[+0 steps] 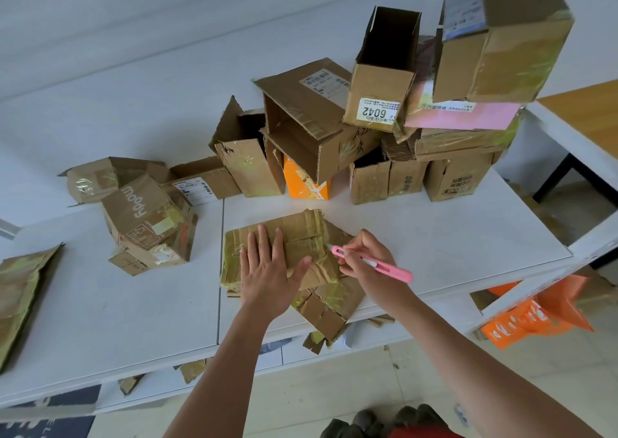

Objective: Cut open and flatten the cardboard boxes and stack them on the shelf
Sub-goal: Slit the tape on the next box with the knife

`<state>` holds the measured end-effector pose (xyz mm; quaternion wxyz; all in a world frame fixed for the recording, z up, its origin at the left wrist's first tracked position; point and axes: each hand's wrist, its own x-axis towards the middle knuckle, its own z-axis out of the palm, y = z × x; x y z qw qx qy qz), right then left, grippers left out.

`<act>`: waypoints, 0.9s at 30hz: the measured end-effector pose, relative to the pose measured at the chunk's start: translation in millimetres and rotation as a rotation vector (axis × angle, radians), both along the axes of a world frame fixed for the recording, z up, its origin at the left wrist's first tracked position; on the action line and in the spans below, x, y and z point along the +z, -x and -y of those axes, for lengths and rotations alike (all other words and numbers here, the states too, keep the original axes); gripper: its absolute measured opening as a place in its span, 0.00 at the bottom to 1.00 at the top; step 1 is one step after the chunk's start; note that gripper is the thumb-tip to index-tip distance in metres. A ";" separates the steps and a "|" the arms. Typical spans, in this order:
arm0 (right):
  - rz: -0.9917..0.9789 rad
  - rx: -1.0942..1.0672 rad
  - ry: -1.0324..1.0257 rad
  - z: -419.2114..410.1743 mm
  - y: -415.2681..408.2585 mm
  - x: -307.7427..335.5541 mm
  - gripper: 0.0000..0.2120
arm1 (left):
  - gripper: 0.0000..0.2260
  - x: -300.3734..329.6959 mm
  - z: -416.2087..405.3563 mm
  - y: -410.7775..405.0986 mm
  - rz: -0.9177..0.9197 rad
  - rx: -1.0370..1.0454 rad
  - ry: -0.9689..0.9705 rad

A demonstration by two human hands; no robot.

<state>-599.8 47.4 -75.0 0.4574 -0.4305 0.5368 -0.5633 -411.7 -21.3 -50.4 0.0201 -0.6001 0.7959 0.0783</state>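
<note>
A taped brown cardboard box (pixel 301 230) lies flattened near the front edge of the white table (pixel 451 230). My left hand (pixel 267 267) presses flat on its top with straight, spread fingers. My right hand (pixel 366 258) grips a pink box cutter (pixel 374 264), its tip at the box's right edge. Loose flaps of flattened cardboard (pixel 329 307) stick out under the box and over the table's front edge.
A tall pile of uncut boxes (pixel 384 103) fills the back right. A crushed "moody" box (pixel 147 223) and other boxes lie at left, a flat piece (pixel 20 290) at far left. Orange bags (pixel 535 314) sit on a lower shelf at right.
</note>
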 end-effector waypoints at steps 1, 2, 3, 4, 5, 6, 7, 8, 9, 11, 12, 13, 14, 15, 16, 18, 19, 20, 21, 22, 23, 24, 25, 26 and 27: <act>0.002 0.008 -0.013 -0.9 3.4 0.1 0.12 | 0.43 0.1 0.1 0.7 -0.002 0.001 0.001; 0.013 0.010 -0.021 -0.6 6.8 0.7 0.11 | 0.43 0.1 -0.1 1.2 -0.006 0.002 0.004; 0.034 -0.006 -0.019 1.7 9.2 1.9 0.09 | 0.43 0.0 -0.7 1.3 -0.014 0.002 0.009; 0.057 -0.049 -0.010 5.6 10.6 3.6 0.08 | 0.44 -0.4 -1.3 1.4 -0.021 0.003 0.014; 0.074 -0.107 0.002 11.0 10.5 5.4 0.07 | 0.44 -0.9 -1.9 1.1 -0.025 0.003 0.018; 0.070 -0.158 0.011 16.7 8.8 7.4 0.06 | 0.44 -1.5 -2.6 0.7 -0.025 0.003 0.023; 0.049 -0.187 0.013 22.2 5.6 9.5 0.05 | 0.44 -2.0 -3.3 0.3 -0.023 0.004 0.029; 0.019 -0.191 0.010 26.9 1.3 11.3 0.05 | 0.44 -2.2 -3.8 0.0 -0.024 0.005 0.034; -0.008 -0.182 0.009 30.1 -3.5 11.8 0.05 | 0.44 -2.5 -4.1 -0.2 -0.026 0.006 0.036; -0.038 -0.175 0.016 32.0 -11.5 10.1 0.05 | 0.44 -2.9 -3.8 -0.9 -0.034 0.009 0.035; -0.043 -0.180 0.024 30.9 -13.9 9.2 0.06 | 0.44 -3.0 -3.5 -1.2 -0.039 0.011 0.034; -0.050 -0.183 0.033 29.4 -14.9 8.3 0.05 | 0.44 -3.0 -3.3 -1.2 -0.042 0.013 0.034; -0.058 -0.178 0.042 27.4 -14.8 7.6 0.05 | 0.45 -3.2 -2.9 -1.1 -0.043 0.012 0.036; -0.061 -0.167 0.047 25.4 -13.9 6.6 0.05 | 0.44 -3.3 -2.5 -0.8 -0.041 0.010 0.038; -0.052 -0.150 0.049 23.2 -12.7 5.5 0.05 | 0.44 -3.6 -2.1 -0.9 -0.039 0.009 0.038; -0.022 -0.115 0.048 19.0 -10.5 2.9 0.07 | 0.43 -3.7 -1.0 -0.9 -0.039 0.013 0.032; -0.005 -0.100 0.045 17.0 -10.0 1.8 0.07 | 0.43 -3.5 0.0 -0.6 -0.038 0.015 0.028; 0.009 -0.086 0.040 15.3 -9.7 0.6 0.07 | 0.43 -3.4 0.9 -0.2 -0.036 0.016 0.024; 0.018 -0.072 0.032 14.0 -9.8 -0.5 0.07 | 0.43 -3.3 1.8 0.1 -0.033 0.015 0.020; 0.023 -0.062 0.024 12.9 -10.1 -1.2 0.07 | 0.44 -3.2 2.3 0.3 -0.030 0.014 0.018; 0.026 -0.055 0.018 12.2 -10.1 -1.2 0.07 | 0.44 -3.2 2.1 0.3 -0.029 0.012 0.017; 0.029 -0.050 0.015 11.7 -9.6 -0.6 0.07 | 0.44 -3.2 1.4 0.0 -0.031 0.010 0.016; 0.034 -0.043 0.015 11.2 -8.6 0.0 0.07 | 0.44 -2.9 0.7 -0.8 -0.034 0.006 0.015; 0.040 -0.034 0.017 10.2 -7.4 0.6 0.07 | 0.44 -2.6 0.1 -1.9 -0.037 0.002 0.013; 0.043 -0.024 0.018 8.2 -5.6 1.1 0.07 | 0.44 -2.4 0.0 -2.8 -0.040 -0.001 0.009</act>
